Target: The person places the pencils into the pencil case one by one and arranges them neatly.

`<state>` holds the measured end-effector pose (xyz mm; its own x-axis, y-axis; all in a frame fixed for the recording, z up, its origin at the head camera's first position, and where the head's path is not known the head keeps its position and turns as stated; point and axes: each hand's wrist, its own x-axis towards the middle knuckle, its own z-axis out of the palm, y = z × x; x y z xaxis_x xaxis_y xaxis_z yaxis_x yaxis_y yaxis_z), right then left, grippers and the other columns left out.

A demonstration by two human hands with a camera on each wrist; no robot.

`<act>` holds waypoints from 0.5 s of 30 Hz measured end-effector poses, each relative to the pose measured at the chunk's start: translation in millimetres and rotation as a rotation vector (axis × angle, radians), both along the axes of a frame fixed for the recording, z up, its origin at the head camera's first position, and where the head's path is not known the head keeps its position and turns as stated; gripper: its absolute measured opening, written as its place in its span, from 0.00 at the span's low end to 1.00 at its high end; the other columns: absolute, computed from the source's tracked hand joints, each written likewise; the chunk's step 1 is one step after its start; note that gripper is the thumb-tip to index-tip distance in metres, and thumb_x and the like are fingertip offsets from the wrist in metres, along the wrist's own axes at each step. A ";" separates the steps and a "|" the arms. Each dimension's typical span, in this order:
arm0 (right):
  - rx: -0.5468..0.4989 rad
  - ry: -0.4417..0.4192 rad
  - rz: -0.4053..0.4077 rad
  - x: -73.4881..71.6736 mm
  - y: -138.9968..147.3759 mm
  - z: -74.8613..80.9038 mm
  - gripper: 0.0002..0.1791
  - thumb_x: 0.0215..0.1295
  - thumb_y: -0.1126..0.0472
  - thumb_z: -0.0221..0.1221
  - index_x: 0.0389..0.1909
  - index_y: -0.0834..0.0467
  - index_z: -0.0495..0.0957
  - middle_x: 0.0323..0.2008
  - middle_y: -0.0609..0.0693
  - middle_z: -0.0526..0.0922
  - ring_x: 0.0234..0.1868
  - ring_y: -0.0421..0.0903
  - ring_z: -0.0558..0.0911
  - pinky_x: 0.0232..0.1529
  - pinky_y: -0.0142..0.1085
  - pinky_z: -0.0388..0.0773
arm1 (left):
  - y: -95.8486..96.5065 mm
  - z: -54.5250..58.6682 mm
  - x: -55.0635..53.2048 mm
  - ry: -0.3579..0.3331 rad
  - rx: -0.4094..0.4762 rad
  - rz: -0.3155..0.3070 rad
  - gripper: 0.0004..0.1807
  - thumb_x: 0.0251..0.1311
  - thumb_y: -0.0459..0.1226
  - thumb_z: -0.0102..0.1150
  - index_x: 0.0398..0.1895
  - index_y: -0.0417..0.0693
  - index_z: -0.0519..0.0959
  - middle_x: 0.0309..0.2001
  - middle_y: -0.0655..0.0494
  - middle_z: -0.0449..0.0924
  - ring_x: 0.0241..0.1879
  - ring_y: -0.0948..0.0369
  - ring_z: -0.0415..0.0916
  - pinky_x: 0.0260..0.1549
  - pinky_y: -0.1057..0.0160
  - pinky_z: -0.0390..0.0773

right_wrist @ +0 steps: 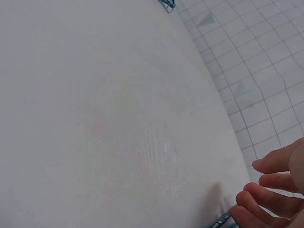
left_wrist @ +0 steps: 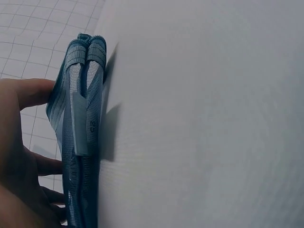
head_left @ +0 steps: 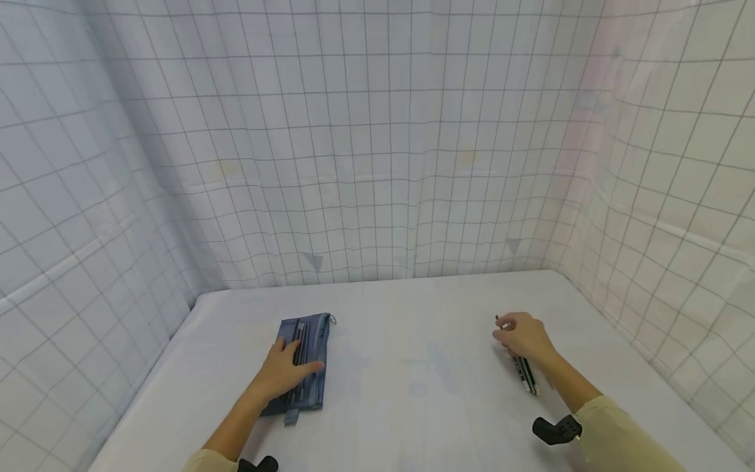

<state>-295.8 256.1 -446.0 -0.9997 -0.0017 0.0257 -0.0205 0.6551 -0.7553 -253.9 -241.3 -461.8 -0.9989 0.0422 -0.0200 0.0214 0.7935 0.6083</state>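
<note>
The pouch (head_left: 315, 387) lay on the table (head_left: 407, 354), under the left hand (head_left: 280, 375), whose fingers were spread wide across it. Well to the pouch's right, the right hand (head_left: 525, 335) was over some pens (head_left: 524, 375), fingers bent; I couldn't tell whether they gripped any.

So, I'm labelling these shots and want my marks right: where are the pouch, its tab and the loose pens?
Pouch (head_left: 317, 343): head view, on its bare blue fabric.
Tab (left_wrist: 80, 129): left wrist view, on its middle.
Loose pens (head_left: 522, 375): head view, on one pen's dark shaft.
</note>
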 end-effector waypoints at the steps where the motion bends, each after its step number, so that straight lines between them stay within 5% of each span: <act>1: 0.022 0.004 -0.005 0.1 1.7 0.0 0.21 0.67 0.63 0.64 0.56 0.71 0.79 0.42 0.60 0.87 0.30 0.47 0.85 0.28 0.39 0.85 | 0.2 -0.1 0.0 0.001 -0.001 0.000 0.53 0.62 0.56 0.66 0.74 0.23 0.59 0.74 0.16 0.43 0.73 0.23 0.44 0.65 0.25 0.55; 9: 0.287 0.059 0.005 -1.4 11.3 -3.5 0.17 0.62 0.63 0.67 0.46 0.73 0.83 0.41 0.64 0.86 0.27 0.48 0.84 0.28 0.43 0.82 | 1.8 -1.2 -0.4 0.013 -0.002 0.012 0.49 0.61 0.52 0.66 0.73 0.23 0.61 0.74 0.16 0.45 0.72 0.22 0.44 0.63 0.23 0.55; 15: 0.407 0.095 0.028 -9.9 15.9 -10.5 0.07 0.55 0.67 0.66 0.33 0.68 0.84 0.30 0.56 0.84 0.29 0.52 0.82 0.30 0.48 0.81 | 2.5 -1.7 -1.0 0.033 0.010 0.011 0.47 0.59 0.49 0.64 0.72 0.23 0.63 0.73 0.16 0.47 0.71 0.21 0.47 0.62 0.23 0.57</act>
<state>-305.6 272.0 -456.4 -0.9923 -0.0576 0.1092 -0.0993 0.8980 -0.4287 -254.9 -238.8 -463.5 -0.9994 0.0311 0.0135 0.0329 0.7875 0.6155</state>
